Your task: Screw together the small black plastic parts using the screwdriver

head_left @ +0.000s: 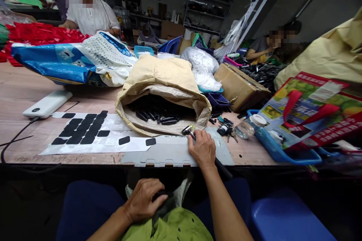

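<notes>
right hand [202,149] gripping a metal-tipped tool [189,131] near open sack [158,82], left hand [145,199] closed on dark parts [162,197] in lap bag [175,226]

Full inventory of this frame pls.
tan sack: 1, tan, table centre, open
black parts: many, black, inside tan sack
black pads: many, black, on white sheets left of tan sack
power bank: 1, white, table left
cardboard box: 1, brown, right of tan sack
grey sheet: 1, grey, table's near edge
basket: 1, blue, table right
green bag: 1, green, lap
tool: 1, black with metal tip, right hand
left hand: gripping green bag's mouth, lap
right hand: holding tool on grey sheet
</notes>
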Demonstrator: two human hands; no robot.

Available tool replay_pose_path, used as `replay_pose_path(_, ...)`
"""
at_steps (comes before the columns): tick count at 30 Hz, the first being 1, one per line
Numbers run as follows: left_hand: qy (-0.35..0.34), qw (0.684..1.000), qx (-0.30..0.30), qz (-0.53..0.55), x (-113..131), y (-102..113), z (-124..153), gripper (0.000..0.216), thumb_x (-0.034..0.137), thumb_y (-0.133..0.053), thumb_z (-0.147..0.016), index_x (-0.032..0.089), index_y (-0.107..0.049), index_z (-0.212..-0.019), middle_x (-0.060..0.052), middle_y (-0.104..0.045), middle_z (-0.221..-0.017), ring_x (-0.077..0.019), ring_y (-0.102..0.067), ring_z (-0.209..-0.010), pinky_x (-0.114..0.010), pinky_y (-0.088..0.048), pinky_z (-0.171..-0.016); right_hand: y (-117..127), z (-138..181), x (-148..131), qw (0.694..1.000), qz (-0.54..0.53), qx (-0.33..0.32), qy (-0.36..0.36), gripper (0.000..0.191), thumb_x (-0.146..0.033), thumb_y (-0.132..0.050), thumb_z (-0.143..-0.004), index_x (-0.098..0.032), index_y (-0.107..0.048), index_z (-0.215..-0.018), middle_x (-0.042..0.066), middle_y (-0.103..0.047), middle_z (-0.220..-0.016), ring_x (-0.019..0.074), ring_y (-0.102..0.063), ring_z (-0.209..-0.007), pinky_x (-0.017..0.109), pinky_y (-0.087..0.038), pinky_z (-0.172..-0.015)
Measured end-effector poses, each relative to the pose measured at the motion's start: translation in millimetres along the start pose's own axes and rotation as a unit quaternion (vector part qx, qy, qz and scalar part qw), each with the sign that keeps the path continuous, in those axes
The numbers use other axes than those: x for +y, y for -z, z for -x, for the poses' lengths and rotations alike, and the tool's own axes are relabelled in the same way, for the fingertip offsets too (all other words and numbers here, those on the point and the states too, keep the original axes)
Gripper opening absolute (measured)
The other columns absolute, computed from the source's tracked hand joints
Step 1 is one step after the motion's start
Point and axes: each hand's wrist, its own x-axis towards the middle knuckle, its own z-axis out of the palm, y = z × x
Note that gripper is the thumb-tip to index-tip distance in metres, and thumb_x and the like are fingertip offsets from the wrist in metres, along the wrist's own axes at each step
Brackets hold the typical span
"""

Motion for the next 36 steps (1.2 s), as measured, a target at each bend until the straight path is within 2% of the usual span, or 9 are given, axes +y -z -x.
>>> replay_pose_path(3, 0.228, 0.969, -0.093, 0.001, -27.8, -25.3, -1.4, 0.036, 0.042, -0.049, -0.095, 0.027, -0.068, -0.122, -0.010, -0.075, -0.111, -0.0294, -0.070, -0.105, -0.039, -0.052, -0.087, 0.2, -0.1, 0.2, 1.000, 0.005, 0.002, 0.002, 0.021, -0.040, -0.058, -0.096, -0.020, -0.060, -0.100, 0.008, -0.060, -0.098, 0.0232, -0.050, -0.093, 0.032, -0.030, -0.075)
replay_pose_path(6, 0.297, 0.942, -0.152, -0.030, -40.1, -30.6, -8.8, 0.045, 0.039, -0.048, -0.094, 0.028, -0.061, -0.136, -0.012, -0.068, -0.133, -0.0333, -0.065, -0.121, -0.044, -0.051, -0.096, -0.2, 0.4, 0.2, 1.000, 0.008, 0.006, 0.002, 0.021, -0.040, -0.058, -0.097, -0.020, -0.061, -0.100, 0.007, -0.060, -0.098, 0.0233, -0.050, -0.093, 0.033, -0.030, -0.076)
replay_pose_path(10, 0.204, 0.955, -0.211, -0.038, -13.4, -1.7, -18.8, 0.039, 0.035, -0.058, -0.088, 0.026, -0.068, -0.125, -0.013, -0.072, -0.123, -0.0338, -0.068, -0.113, -0.042, -0.052, -0.092, -0.5, 0.8, -0.4, 1.000, 0.008, 0.005, 0.001, 0.021, -0.040, -0.058, -0.097, -0.020, -0.061, -0.100, 0.007, -0.060, -0.098, 0.0239, -0.050, -0.093, 0.033, -0.030, -0.076)
replay_pose_path(15, -0.036, 0.965, -0.222, 0.133, 47.7, 89.9, -68.0, 0.030, 0.045, -0.062, -0.090, 0.025, -0.072, -0.111, -0.001, -0.074, -0.090, -0.0175, -0.066, -0.078, -0.024, -0.046, -0.067, -0.2, 0.8, -0.9, 1.000, 0.002, 0.004, 0.000, 0.020, -0.039, -0.057, -0.097, -0.020, -0.061, -0.100, 0.008, -0.060, -0.098, 0.0241, -0.050, -0.094, 0.033, -0.030, -0.076)
replay_pose_path(18, -0.063, 0.982, -0.106, 0.141, 51.1, 135.6, -121.1, 0.030, 0.044, -0.055, -0.095, 0.021, -0.073, -0.101, 0.000, -0.070, -0.082, -0.0145, -0.061, -0.074, -0.023, -0.043, -0.066, 0.0, 0.9, -0.8, 1.000, -0.002, 0.004, -0.002, 0.019, -0.039, -0.058, -0.096, -0.020, -0.061, -0.099, 0.007, -0.060, -0.098, 0.0239, -0.050, -0.094, 0.033, -0.030, -0.076)
replay_pose_path(20, 0.002, 0.998, 0.055, 0.042, 36.1, 148.9, -155.3, 0.024, 0.036, -0.056, -0.095, 0.020, -0.073, -0.101, -0.002, -0.069, -0.088, -0.0163, -0.061, -0.080, -0.026, -0.044, -0.072, 0.0, 0.9, -0.6, 1.000, -0.007, 0.006, -0.002, 0.019, -0.039, -0.058, -0.096, -0.020, -0.061, -0.099, 0.007, -0.060, -0.097, 0.0237, -0.050, -0.094, 0.033, -0.030, -0.076)
replay_pose_path(22, 0.065, 0.988, 0.125, -0.066, 16.4, 150.1, -181.1, 0.019, 0.034, -0.061, -0.093, 0.021, -0.073, -0.100, -0.005, -0.067, -0.097, -0.0201, -0.061, -0.091, -0.029, -0.045, -0.078, -0.1, 0.8, -0.3, 1.000, -0.011, 0.007, -0.003, 0.019, -0.038, -0.059, -0.096, -0.020, -0.061, -0.098, 0.007, -0.060, -0.097, 0.0235, -0.050, -0.094, 0.033, -0.030, -0.076)
replay_pose_path(28, 0.084, 0.977, 0.114, -0.160, -2.4, 139.4, -195.4, 0.017, 0.034, -0.072, -0.087, 0.023, -0.069, -0.099, -0.006, -0.063, -0.105, -0.0258, -0.058, -0.106, -0.034, -0.045, -0.086, -0.6, 0.2, 0.3, 1.000, -0.010, 0.007, -0.004, 0.018, -0.038, -0.060, -0.095, -0.020, -0.060, -0.098, 0.007, -0.061, -0.097, 0.0233, -0.050, -0.094, 0.032, -0.030, -0.076)
replay_pose_path(36, 0.002, 0.986, 0.163, -0.041, 9.7, 136.3, -138.2, 0.015, 0.034, -0.069, -0.089, 0.023, -0.065, -0.099, -0.002, -0.069, -0.093, -0.0217, -0.056, -0.090, -0.033, -0.043, -0.081, 1.0, 0.0, -0.9, 1.000, -0.006, 0.006, 0.001, 0.019, -0.038, -0.057, -0.097, -0.020, -0.061, -0.100, 0.008, -0.060, -0.098, 0.0232, -0.050, -0.093, 0.032, -0.031, -0.076)
